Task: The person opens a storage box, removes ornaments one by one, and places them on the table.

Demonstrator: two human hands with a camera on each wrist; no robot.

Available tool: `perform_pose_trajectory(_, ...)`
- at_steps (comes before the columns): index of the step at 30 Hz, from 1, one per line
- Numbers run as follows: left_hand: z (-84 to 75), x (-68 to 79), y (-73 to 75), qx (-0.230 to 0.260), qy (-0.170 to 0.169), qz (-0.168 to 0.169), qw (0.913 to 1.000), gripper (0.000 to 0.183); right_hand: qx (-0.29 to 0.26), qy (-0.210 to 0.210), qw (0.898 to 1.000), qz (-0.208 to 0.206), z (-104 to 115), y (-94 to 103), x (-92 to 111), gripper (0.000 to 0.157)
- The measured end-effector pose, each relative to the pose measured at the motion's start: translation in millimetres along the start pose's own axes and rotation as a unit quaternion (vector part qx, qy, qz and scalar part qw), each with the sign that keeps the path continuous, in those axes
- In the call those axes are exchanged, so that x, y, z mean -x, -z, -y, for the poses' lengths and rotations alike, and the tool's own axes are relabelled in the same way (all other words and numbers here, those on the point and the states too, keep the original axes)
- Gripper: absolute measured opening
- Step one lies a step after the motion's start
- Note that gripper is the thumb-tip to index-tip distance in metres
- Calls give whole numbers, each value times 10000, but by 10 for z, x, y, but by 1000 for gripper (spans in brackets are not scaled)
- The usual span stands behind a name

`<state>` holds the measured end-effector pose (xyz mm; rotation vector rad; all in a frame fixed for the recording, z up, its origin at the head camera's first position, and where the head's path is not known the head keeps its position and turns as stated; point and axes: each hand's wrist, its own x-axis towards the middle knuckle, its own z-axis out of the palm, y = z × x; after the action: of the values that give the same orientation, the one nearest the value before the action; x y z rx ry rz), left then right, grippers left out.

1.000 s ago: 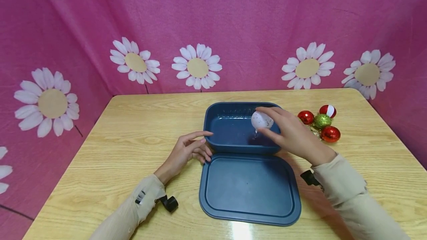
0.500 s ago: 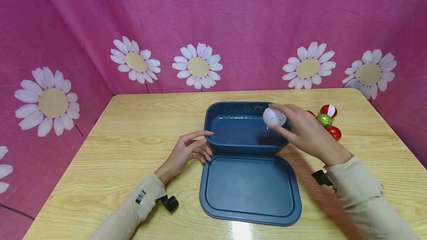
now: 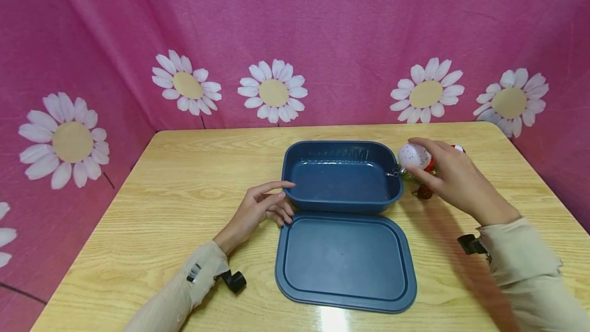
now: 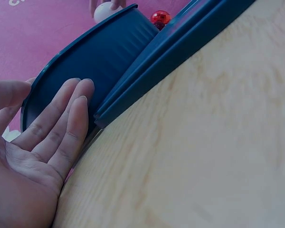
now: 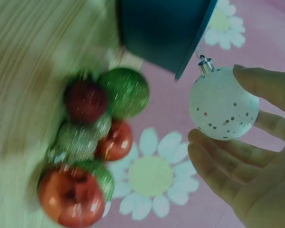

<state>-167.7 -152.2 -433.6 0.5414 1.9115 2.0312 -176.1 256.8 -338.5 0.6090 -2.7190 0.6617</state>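
Note:
A white Christmas bauble (image 3: 409, 156) with dark specks and a silver cap is pinched between the thumb and fingers of my right hand (image 3: 461, 181). It is held up just right of the blue box's rim, and in the right wrist view the bauble (image 5: 223, 104) hangs clear of the other ornaments. At the left end of the deep blue box (image 3: 341, 207), my left hand (image 3: 258, 206) rests with loosely extended fingers. In the left wrist view, the fingers (image 4: 54, 135) lie against the box's outer wall.
A flat blue lid (image 3: 345, 260) lies in front of the box. Right of the box, partly hidden by my right hand, sit several baubles, including a green one (image 5: 126, 92), a dark red one (image 5: 85, 100) and a shiny red one (image 5: 71, 199). A pink flowered curtain (image 3: 341, 29) hangs behind the table.
My right hand has carried the white bauble rightward, from above the box's interior to beyond its right rim, covering more of the other baubles. The left hand has stayed in place.

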Motion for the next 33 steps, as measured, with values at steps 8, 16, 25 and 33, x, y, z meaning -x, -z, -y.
perform_pose_trajectory(8, -15, 6, -1, -6, -45, 24, 10000, 44, 175, -215, 9996, -45, -339, 64, 58, 56)
perform_pose_trajectory(16, -14, -5, -7, -10, -56, 55, 10000, 44, 314, -387, 9987, 49, -509, 52, 104, 57)
perform_pose_trajectory(25, -24, -15, -20, -28, -100, 73, 9999, 44, 360, -770, 9948, 557, -602, 110, 121, 59)
perform_pose_trajectory(33, -2, -3, -19, 35, -163, 74, 9998, 44, 298, -780, 9942, 685, -698, 170, 139, 55)
